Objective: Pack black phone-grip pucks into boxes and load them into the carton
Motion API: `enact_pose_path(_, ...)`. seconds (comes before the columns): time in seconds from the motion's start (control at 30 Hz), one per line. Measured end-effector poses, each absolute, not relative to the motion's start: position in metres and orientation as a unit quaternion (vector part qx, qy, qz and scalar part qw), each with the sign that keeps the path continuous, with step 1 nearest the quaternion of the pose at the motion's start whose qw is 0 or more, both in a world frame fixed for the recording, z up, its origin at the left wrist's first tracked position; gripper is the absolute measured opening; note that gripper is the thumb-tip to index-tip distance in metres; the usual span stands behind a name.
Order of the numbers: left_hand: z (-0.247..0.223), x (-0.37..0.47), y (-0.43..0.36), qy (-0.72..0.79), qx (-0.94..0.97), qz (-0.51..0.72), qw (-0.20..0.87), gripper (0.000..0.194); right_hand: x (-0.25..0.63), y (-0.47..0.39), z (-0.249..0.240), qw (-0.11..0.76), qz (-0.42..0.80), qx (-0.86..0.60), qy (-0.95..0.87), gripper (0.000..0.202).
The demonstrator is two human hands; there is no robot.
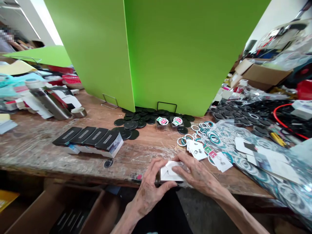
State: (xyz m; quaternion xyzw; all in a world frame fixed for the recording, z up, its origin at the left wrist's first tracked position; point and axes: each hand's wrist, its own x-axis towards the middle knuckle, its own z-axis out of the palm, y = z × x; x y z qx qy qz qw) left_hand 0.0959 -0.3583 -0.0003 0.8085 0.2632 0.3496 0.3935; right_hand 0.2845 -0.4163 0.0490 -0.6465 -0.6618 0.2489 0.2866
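At the table's front edge, a small white box [169, 174] sits between my two hands. My left hand [152, 182] wraps its left side, thumb low along the front and fingers at the back. My right hand [192, 172] grips the right side, with its thumb lying over the white top flap. The box's underside and far face are hidden. Just beyond the right hand lie white printed cards [197, 150] and another few cards [221, 161]. White and teal rings [182, 141] lie near them.
A row of black-topped boxes [89, 138] stands left. Black discs [131, 125] lie before the green dividers [170, 58]. A plastic bag of rings [268, 182] covers the right side. A steel flask [52, 102] leans at far left. An open carton [102, 208] sits below.
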Motion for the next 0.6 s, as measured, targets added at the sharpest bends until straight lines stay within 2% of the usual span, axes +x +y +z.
enact_pose_path(0.13, -0.001, 0.099, -0.36, 0.254, 0.805, 0.35, 0.405, 0.05, 0.284, -0.418, 0.039, 0.31, 0.176, -0.644, -0.677, 0.009)
enact_pose_path(0.2, 0.0, 0.099, -0.36, 0.256, 0.796, 0.353, 0.42, 0.05, 0.29, -0.423, 0.039, 0.313, 0.19, -0.642, -0.674, 0.016)
enact_pose_path(0.3, 0.007, 0.095, -0.353, 0.305, 0.72, 0.394, 0.484, 0.049, 0.303, -0.439, 0.043, 0.294, 0.21, -0.628, -0.69, 0.038)
enact_pose_path(0.4, 0.018, 0.09, -0.344, 0.402, 0.559, 0.405, 0.602, 0.046, 0.306, -0.457, 0.047, 0.232, 0.177, -0.571, -0.767, 0.079)
enact_pose_path(0.43, 0.021, 0.088, -0.342, 0.428, 0.514, 0.391, 0.632, 0.044, 0.303, -0.461, 0.046, 0.221, 0.152, -0.552, -0.789, 0.085)
enact_pose_path(0.6, 0.025, 0.082, -0.336, 0.458, 0.469, 0.298, 0.694, 0.051, 0.273, -0.454, 0.044, 0.271, 0.031, -0.497, -0.824, 0.068)
